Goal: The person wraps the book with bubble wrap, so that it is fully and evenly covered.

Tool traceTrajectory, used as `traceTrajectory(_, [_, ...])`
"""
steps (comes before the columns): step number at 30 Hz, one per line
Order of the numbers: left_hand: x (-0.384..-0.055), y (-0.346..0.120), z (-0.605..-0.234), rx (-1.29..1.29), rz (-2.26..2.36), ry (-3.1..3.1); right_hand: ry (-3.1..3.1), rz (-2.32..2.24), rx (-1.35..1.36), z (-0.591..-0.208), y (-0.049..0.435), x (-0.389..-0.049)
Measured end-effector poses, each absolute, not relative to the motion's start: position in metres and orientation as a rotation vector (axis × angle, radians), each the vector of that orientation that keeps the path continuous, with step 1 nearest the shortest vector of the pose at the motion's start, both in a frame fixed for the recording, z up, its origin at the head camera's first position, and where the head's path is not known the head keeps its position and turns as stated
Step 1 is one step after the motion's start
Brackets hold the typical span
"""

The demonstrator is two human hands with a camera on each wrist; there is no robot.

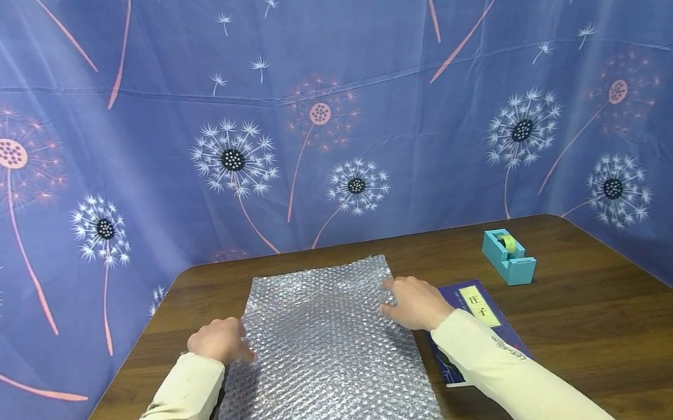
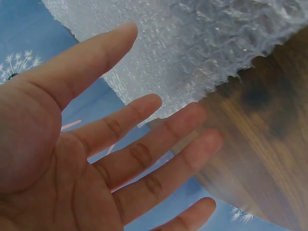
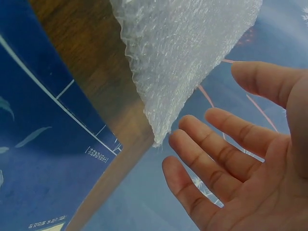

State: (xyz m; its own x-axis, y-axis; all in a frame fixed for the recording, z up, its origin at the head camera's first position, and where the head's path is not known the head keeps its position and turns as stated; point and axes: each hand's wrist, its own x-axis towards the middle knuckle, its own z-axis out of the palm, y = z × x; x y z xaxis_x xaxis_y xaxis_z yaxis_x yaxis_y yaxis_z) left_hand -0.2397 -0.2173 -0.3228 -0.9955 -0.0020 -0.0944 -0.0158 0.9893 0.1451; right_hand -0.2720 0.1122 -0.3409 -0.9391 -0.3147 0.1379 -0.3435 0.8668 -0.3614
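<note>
A long sheet of clear bubble wrap [image 1: 327,349] lies flat down the middle of the table. My left hand [image 1: 219,340] hovers at its left edge; in the left wrist view the fingers [image 2: 144,149] are spread and hold nothing. Over the right edge is my right hand [image 1: 417,301], its fingers [image 3: 211,154] extended and loosely spread beside a corner of the wrap, also holding nothing. Partly under the right forearm, a dark blue book [image 1: 502,329] with a yellow title label lies to the right of the wrap.
A turquoise tape dispenser [image 1: 519,269] with a yellow-green roll stands at the back right of the wooden table [image 1: 610,317]. Behind the table hangs a blue cloth [image 1: 414,125] printed with dandelions. A dark object shows slightly beneath the left sleeve [image 1: 175,408].
</note>
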Motion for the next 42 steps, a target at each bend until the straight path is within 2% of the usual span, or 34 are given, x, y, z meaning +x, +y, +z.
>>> traceTrajectory(42, [-0.236,-0.215,-0.339,-0.013,0.158,2.997,-3.022,0.439,0.558,-0.361,0.113,-0.265])
